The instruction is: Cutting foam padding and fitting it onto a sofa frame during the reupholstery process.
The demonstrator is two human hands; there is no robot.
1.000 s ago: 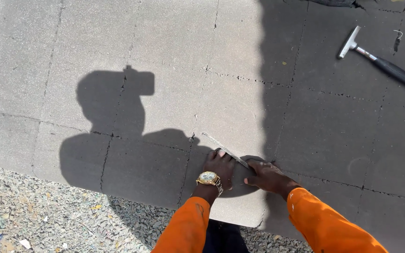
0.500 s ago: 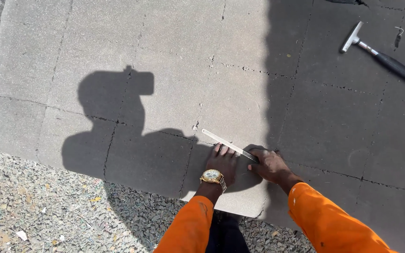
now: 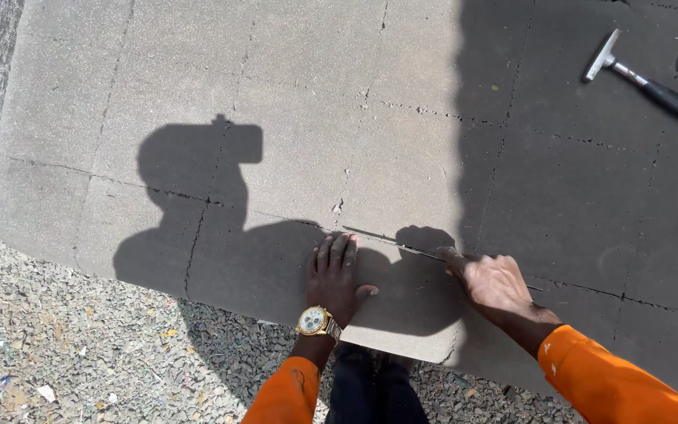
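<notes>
Shingle strip [image 3: 402, 310] at the sheet's near edge lies crosswise under both hands: left hand [image 3: 337, 275] flat and open, right hand [image 3: 496, 283] (fingertips on the seam) holding nothing I can see.

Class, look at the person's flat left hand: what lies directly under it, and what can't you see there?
Under the left hand lies a grey roofing shingle, its curved lower edge overhanging gravel. The palm covers the shingle beneath it, so that surface is hidden.

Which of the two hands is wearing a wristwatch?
The left hand, lying flat on the grey shingle sheet, has a gold wristwatch at its wrist. The right hand has a bare wrist above the orange sleeve.
</notes>
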